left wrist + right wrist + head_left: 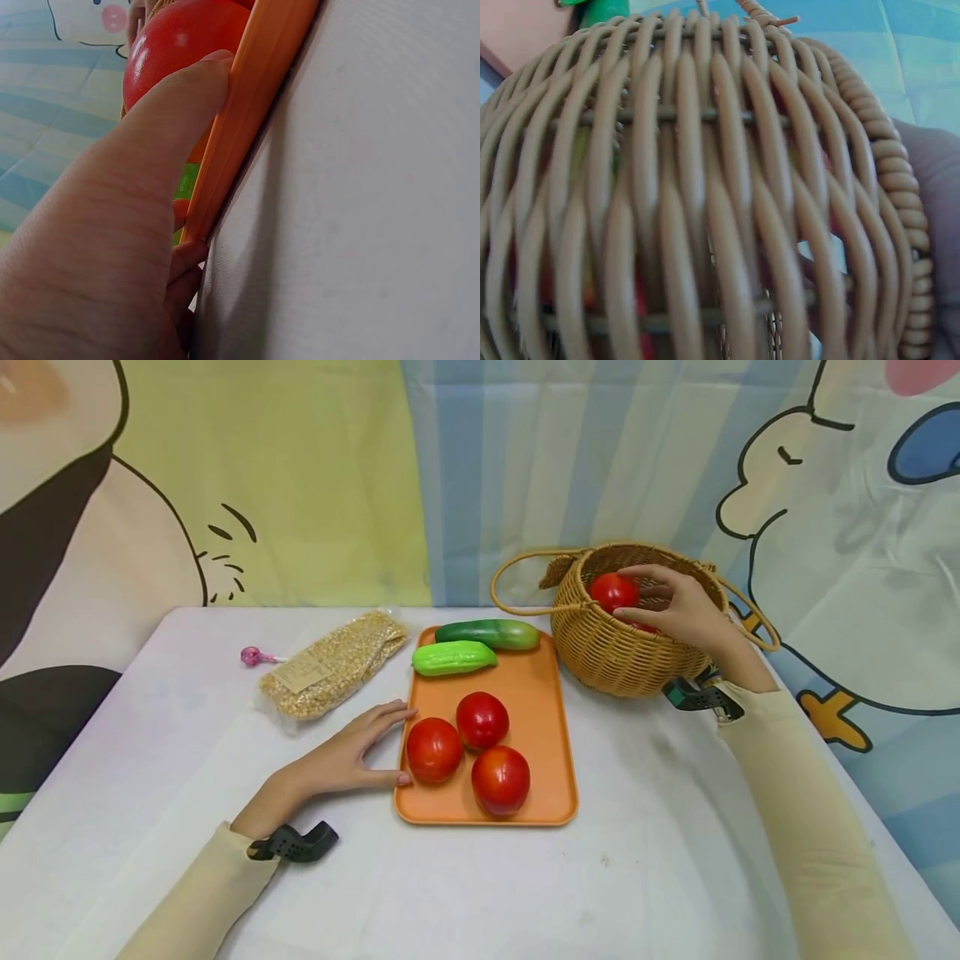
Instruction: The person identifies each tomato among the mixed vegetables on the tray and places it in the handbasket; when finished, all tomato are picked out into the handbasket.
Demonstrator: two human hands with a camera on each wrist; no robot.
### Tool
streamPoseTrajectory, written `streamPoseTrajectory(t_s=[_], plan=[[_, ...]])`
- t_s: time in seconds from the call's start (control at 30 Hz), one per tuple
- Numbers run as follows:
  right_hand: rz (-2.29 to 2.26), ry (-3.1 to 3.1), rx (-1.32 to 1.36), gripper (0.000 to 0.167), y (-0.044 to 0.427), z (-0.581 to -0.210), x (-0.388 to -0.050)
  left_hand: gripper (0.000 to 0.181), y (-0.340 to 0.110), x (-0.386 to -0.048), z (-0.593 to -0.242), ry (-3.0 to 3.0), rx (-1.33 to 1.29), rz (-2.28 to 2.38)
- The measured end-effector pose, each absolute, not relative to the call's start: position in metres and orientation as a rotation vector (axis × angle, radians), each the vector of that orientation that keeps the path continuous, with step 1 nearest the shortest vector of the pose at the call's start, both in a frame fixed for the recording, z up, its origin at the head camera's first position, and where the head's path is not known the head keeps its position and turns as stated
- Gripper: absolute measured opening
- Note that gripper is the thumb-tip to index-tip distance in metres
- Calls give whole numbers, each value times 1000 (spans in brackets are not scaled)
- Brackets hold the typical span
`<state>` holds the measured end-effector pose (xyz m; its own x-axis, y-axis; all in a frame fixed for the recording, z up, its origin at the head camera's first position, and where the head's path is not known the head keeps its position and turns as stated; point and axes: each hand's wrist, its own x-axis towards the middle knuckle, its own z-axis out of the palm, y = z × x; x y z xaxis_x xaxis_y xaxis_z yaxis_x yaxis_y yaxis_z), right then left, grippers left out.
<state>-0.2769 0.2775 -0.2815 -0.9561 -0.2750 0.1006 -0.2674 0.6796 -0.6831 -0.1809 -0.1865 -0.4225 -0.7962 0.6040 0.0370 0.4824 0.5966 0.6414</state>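
Observation:
My right hand (678, 606) reaches into the wicker basket (626, 660) and holds a red tomato (611, 592) between thumb and fingers. More red shows below it in the basket, mostly hidden. The basket's woven wall (682, 187) fills the right wrist view, with colours glimpsed through the gaps. With fingers extended, my left hand (345, 756) touches the left edge of an orange tray (540, 718). Its thumb (187, 90) lies against the rim beside a tomato. On the tray are three tomatoes (501, 779), a light green cucumber (453, 657) and a dark green cucumber-like vegetable (487, 633).
Left of the tray lies a clear bag of yellow grains (337, 664), with a pink lollipop (258, 657) beside it. The basket's loop handle (517, 560) sticks out over the tray's far right side. A cartoon-printed curtain (525, 477) hangs behind the white table (315, 910).

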Motion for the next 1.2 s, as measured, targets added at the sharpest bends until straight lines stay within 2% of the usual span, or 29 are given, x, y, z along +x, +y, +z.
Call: streamPoseTrajectory(t_s=[0.43, 1.2], plan=[[-923, 2721, -519, 49, 280, -281, -284, 88, -187, -182, -426, 2642, 912, 973], [-972, 2714, -602, 47, 278, -280, -283, 89, -187, -182, -426, 2647, 886, 971]])
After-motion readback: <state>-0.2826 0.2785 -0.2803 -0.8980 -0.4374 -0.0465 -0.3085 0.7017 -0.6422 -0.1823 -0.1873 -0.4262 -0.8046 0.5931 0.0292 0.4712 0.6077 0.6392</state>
